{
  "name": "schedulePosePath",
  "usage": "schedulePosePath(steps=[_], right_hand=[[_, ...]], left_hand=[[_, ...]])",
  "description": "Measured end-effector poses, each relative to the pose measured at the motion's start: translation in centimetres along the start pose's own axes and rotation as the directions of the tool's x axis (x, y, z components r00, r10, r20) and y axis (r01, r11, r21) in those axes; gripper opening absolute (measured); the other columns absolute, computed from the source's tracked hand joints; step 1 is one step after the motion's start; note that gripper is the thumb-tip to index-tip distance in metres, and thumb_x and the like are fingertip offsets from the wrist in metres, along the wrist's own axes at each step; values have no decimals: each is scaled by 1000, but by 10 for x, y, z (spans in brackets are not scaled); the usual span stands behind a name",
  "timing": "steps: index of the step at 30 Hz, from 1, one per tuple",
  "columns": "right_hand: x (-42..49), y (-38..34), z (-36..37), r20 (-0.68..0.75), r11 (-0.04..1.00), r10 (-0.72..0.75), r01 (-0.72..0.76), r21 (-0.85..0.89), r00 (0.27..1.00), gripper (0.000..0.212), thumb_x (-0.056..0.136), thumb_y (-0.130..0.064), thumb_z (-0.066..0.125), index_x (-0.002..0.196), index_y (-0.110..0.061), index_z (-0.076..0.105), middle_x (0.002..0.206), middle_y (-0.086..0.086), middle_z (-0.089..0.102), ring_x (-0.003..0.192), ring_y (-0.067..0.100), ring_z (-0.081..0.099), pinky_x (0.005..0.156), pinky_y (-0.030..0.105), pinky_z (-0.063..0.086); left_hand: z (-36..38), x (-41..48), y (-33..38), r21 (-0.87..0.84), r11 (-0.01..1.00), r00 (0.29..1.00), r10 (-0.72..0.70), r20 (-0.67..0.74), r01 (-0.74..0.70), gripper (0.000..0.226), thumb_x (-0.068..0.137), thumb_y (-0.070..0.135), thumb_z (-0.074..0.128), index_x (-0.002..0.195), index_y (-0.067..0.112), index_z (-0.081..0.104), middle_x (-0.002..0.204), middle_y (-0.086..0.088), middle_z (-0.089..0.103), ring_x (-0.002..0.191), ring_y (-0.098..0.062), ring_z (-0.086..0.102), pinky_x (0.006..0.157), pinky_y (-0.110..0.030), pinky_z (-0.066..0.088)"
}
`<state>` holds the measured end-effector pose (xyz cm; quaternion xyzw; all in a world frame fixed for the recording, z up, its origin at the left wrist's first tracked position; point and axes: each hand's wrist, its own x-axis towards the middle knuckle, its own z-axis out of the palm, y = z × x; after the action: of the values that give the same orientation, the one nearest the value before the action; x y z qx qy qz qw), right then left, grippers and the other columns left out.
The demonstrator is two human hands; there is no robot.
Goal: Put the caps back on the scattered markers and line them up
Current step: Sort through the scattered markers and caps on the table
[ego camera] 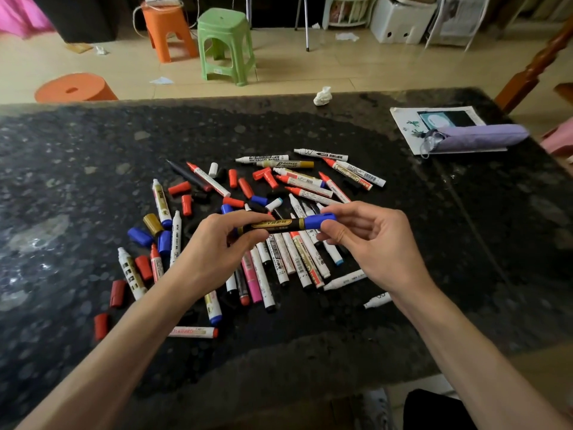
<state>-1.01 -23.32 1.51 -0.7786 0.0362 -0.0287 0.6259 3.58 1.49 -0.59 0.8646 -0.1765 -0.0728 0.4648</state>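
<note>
Blue cap (319,220) sits on the end of a black marker (276,226), both held level just above the pile of loose markers (304,181) on the tabletop (93,150). The left hand (214,243) grips the barrel; the right hand (369,240) pinches the cap between thumb and fingers. To finish well, I judge the cap should be pushed straight along the barrel until it seats, the left hand bracing. Far right of the pile lies a purple pouch (483,136) on a sheet of paper (406,125); what it holds cannot be seen.
</note>
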Motion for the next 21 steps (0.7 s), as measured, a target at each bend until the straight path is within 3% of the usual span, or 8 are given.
schedulePosePath(steps=[5,9,14,17,19,21], right_hand=[[-5,2,4,-38,998,31,-29,47,999,22,88,-12,79,110,-12,78,94,-1,81,85,15,79,80,24,62],[-6,5,3,-23,998,55,-55,37,998,22,89,-10,78,111,-11,77,94,-1,81,86,16,79,82,27,63],[0,5,-6,93,987,49,-34,-158,994,19,88,-20,82,106,-23,76,98,-8,79,93,8,76,87,22,60],[6,8,-19,151,952,20,27,-304,988,18,88,-22,82,105,-27,80,93,-11,78,91,5,73,83,18,56],[13,18,-40,34,965,15,-5,-263,999,16,88,-13,82,102,-21,81,87,-7,78,81,1,70,80,18,55],[20,33,-72,-196,974,48,-89,-206,979,16,88,-6,80,98,-18,79,86,-2,78,75,3,69,79,20,55]], left_hand=[[2,-3,3,-24,1000,1000,-8,25,9,26,100,15,64,118,32,71,66,-11,61,48,-9,43,46,-15,33],[5,-2,1,-26,1000,999,-9,34,10,25,100,16,63,115,36,70,64,-4,59,48,-10,41,46,-22,34],[12,5,3,86,994,998,65,-7,-64,25,97,20,68,117,34,72,89,15,67,75,-11,58,66,-18,43],[25,11,5,93,991,995,98,-34,-94,37,94,26,72,130,36,67,108,17,66,89,0,59,74,-17,45],[32,15,1,65,997,998,53,-45,-50,58,91,34,75,144,38,53,127,15,58,103,3,61,81,-20,51],[34,17,-2,63,998,999,5,-50,-2,63,90,36,75,148,36,49,134,11,55,109,0,64,77,-19,52]])
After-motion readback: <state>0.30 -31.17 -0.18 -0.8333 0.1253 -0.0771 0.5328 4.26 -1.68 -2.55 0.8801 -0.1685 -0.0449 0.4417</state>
